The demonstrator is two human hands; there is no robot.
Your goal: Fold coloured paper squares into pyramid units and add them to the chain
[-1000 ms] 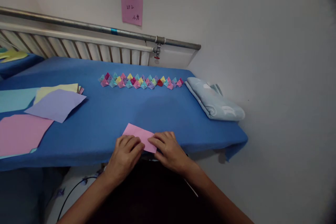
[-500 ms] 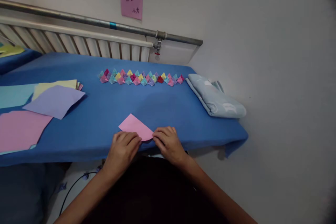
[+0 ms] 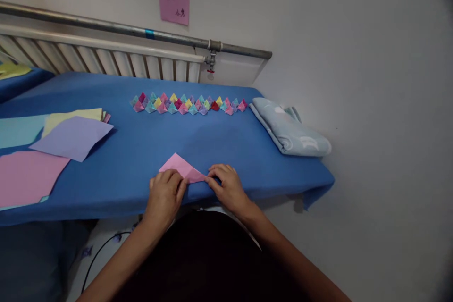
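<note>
A pink sheet of paper point(image 3: 183, 168), folded to a roughly triangular shape, lies near the front edge of the blue-covered table point(image 3: 148, 141). My left hand point(image 3: 165, 193) is closed on its near edge, thumb and fingers together, and covers part of its left side. At the paper's right corner, my right hand point(image 3: 228, 188) pinches the tip between thumb and fingers. Beyond the hands, small folded paper pieces point(image 3: 189, 105) in many colours stand in a zigzag band.
To the left lie loose sheets: purple point(image 3: 74, 137), pink point(image 3: 30, 177), light blue point(image 3: 21, 131) and yellow point(image 3: 79, 114). A folded light-blue blanket point(image 3: 292, 127) rests at the right end. Behind the table run a radiator point(image 3: 116, 61) and a metal pipe point(image 3: 102, 24).
The paper's near edge has been brought up and away from me, so the sheet looks narrower. Both hands have shifted slightly forward with it, still gripping.
</note>
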